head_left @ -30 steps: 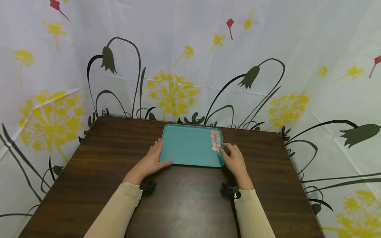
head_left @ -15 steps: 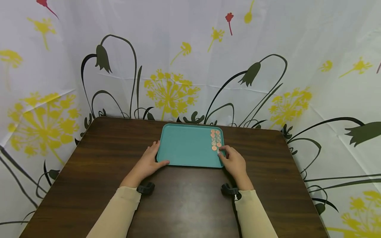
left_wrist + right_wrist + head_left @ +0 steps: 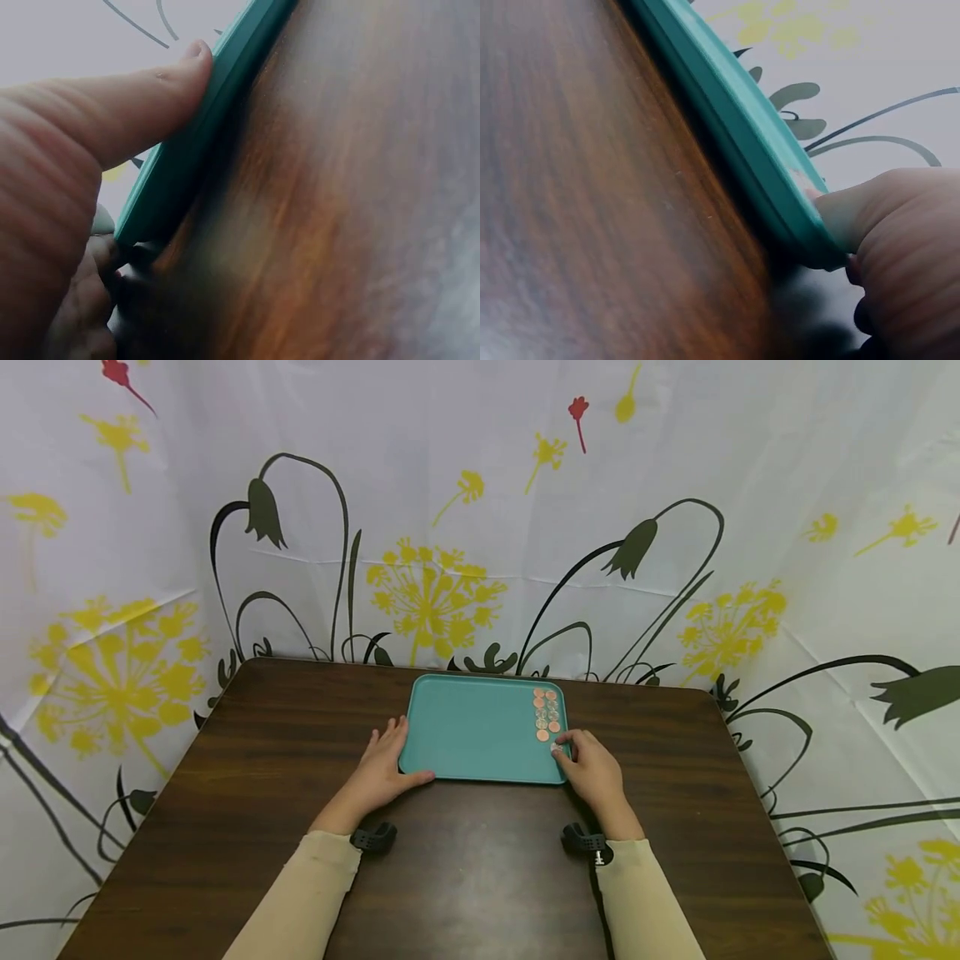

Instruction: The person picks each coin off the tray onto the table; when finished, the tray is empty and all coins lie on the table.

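A teal tray (image 3: 472, 727) lies on the dark wooden table, with two columns of copper and silver coins (image 3: 542, 713) near its right edge. My left hand (image 3: 381, 768) rests at the tray's front left corner. Its fingers lie along the left side, and in the left wrist view the thumb (image 3: 142, 101) touches the rim. At the right edge my right hand (image 3: 592, 768) has thumb and index finger at a silver coin (image 3: 556, 747), which they appear to pinch. That coin sits at the front end of the right column, partly covered. The right wrist view hides it behind the rim (image 3: 750, 142).
The brown table (image 3: 480, 877) stretches out on all sides of the tray. Behind it hangs a white curtain (image 3: 480, 435) with printed flowers. Black bands (image 3: 373, 837) sit on both wrists by the beige sleeves.
My right fingertips have shifted from beside a copper coin to the silver coin just in front of it. That silver coin has slid slightly toward the tray's front edge. The left hand keeps its place.
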Demonstrator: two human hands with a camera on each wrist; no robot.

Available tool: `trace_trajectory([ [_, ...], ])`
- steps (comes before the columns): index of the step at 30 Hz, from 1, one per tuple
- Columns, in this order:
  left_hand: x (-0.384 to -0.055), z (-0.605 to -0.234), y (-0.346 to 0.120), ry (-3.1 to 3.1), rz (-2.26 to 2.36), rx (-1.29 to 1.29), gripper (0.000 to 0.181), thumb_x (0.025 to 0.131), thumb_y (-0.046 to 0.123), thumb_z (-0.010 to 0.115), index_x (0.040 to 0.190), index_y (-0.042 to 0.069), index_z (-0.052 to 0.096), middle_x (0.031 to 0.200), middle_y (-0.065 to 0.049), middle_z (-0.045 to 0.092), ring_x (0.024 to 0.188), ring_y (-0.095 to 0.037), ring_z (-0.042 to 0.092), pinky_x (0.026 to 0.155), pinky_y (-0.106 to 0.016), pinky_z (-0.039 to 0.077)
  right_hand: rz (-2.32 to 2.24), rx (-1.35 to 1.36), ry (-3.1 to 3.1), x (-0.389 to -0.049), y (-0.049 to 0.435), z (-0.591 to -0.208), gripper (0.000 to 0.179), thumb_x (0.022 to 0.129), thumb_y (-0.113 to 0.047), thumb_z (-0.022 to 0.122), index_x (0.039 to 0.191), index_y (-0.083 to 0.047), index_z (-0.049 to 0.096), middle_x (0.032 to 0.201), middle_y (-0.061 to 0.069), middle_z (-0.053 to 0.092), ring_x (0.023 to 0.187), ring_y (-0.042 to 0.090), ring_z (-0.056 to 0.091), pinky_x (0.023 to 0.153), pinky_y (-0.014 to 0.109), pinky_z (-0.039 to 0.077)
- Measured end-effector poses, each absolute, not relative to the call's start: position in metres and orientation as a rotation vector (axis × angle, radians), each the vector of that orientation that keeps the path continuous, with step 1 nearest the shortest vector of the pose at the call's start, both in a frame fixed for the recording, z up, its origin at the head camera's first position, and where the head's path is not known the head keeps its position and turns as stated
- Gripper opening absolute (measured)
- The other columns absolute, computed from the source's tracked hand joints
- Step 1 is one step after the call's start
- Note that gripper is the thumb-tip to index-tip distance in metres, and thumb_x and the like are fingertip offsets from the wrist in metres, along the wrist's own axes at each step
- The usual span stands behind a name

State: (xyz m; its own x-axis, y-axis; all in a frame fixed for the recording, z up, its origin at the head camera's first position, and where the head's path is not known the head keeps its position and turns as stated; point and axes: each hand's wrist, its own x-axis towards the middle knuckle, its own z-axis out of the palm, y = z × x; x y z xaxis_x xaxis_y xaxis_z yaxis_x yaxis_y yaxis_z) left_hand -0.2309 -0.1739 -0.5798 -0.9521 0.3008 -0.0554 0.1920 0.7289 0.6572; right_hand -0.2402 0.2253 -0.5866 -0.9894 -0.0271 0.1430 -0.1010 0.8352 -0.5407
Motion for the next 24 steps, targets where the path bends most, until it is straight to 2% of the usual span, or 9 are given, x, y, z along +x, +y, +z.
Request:
trace_trajectory([
  [8, -0.23, -0.579, -0.172, 2.787, 1.031, 0.396, 0.123, 0.094, 0.052, 0.085, 0.174, -0.003, 0.009, 0.183, -0.024, 0.009, 0.172, -0.042, 0.004, 0.137, -0.064, -0.004, 0.864, 0.106, -2.914, -0.241, 0.228, -0.587, 0.026, 0.102, -0.035, 0.078, 0.121, -0.018, 0.072, 0.087, 0.001, 0.056, 0.068, 0.016, 0.05, 0.059, 0.032, 0.037],
  [18, -0.236, -0.574, -0.172, 2.821, 1.046, 0.399, 0.123, 0.094, 0.053, 0.084, 0.174, -0.001, 0.009, 0.183, -0.023, 0.01, 0.172, -0.041, 0.004, 0.138, -0.063, -0.003, 1.017, 0.068, -2.812, -0.249, 0.234, -0.58, 0.02, 0.098, -0.033, 0.08, 0.096, -0.018, 0.067, 0.086, 0.0, 0.058, 0.072, 0.018, 0.053, 0.067, 0.035, 0.039],
  [24, -0.234, -0.581, -0.173, 2.813, 1.005, 0.389, 0.124, 0.093, 0.055, 0.084, 0.174, -0.003, 0.009, 0.182, -0.026, 0.01, 0.171, -0.044, 0.006, 0.137, -0.065, 0.0, 1.246, 0.045, -2.726, -0.246, 0.241, -0.59, 0.016, 0.099, -0.022, 0.08, 0.093, -0.016, 0.066, 0.091, 0.002, 0.06, 0.072, 0.017, 0.053, 0.066, 0.03, 0.043],
])
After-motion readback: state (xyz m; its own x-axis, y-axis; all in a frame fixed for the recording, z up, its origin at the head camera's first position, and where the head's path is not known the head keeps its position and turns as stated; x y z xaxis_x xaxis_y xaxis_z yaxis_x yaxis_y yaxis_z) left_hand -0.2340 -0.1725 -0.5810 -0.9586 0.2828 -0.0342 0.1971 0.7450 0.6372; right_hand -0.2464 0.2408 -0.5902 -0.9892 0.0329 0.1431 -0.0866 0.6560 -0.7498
